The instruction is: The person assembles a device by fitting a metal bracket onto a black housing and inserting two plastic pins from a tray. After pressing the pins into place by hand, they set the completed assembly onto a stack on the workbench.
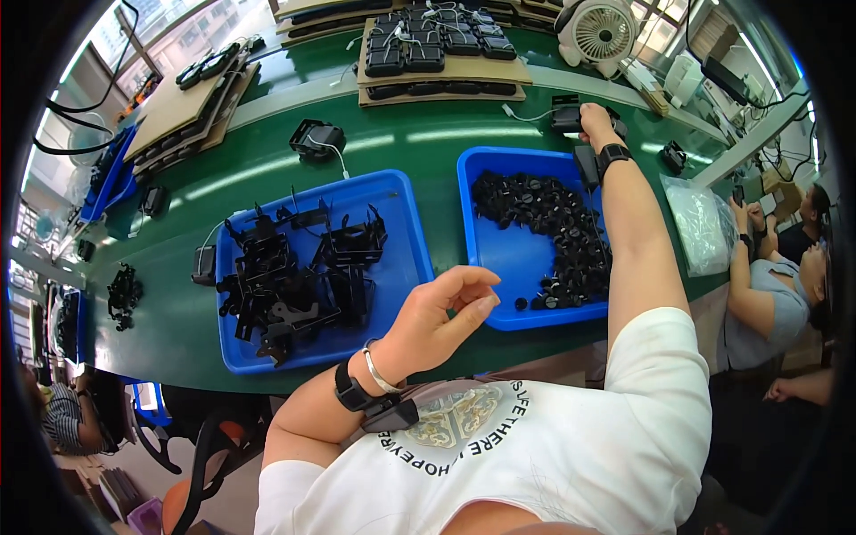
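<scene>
My right arm stretches to the far right, where my right hand (599, 123) closes on a black box-shaped device (567, 116) with a short white cable. Its fingertips are partly hidden against the device. My left hand (444, 314) hovers between two blue trays, its fingers bent and the thumb a little apart, with nothing visible in it. Beside it, the left blue tray (406, 201) holds a heap of black brackets (267, 285). The right blue tray (499, 308) contains many small black round knobs (557, 223).
Another black device (317, 139) with a white cable lies on the green table (214, 183). Cardboard layers with stacked black devices (428, 43) stand at the back, near a white fan (599, 34). At right are a clear plastic bag (700, 227) and co-workers (771, 285).
</scene>
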`<control>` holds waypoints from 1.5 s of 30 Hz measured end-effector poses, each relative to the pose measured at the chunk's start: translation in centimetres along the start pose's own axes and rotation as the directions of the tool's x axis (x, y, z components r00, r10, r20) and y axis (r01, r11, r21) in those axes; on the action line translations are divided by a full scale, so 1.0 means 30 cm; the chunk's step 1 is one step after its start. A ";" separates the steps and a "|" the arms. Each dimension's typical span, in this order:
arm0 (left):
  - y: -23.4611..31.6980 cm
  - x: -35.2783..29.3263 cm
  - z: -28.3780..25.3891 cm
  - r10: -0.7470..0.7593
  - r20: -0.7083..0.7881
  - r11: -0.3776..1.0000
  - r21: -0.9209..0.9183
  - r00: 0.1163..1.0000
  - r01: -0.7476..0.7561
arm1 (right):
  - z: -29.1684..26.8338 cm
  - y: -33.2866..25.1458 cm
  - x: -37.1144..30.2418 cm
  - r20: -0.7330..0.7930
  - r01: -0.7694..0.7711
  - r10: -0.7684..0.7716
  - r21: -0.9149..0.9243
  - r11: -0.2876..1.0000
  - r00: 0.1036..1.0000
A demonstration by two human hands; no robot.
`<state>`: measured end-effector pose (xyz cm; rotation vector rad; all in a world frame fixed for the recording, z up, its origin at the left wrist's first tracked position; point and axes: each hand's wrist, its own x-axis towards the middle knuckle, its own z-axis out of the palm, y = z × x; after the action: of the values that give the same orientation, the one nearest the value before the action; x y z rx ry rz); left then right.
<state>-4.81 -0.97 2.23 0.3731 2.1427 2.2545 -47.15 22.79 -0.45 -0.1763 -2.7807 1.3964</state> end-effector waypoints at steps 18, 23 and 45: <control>0.039 0.002 -0.021 0.043 0.030 0.994 0.098 0.999 -0.045 | 0.537 -0.667 -0.118 0.370 0.577 -0.449 -0.405 0.709 0.813; 0.043 0.010 -0.027 0.001 0.034 0.997 0.072 0.999 -0.003 | 0.684 -0.714 -0.133 0.210 0.383 -0.322 -0.449 0.807 0.923; -0.002 0.016 -0.022 0.026 -0.129 0.975 -0.215 0.991 -0.053 | 0.312 -0.571 -0.312 0.079 0.479 -0.513 0.261 0.838 0.855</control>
<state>-5.40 -1.53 2.22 0.2771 1.9261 2.5671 -40.08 4.13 7.92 0.6372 -2.4565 1.6044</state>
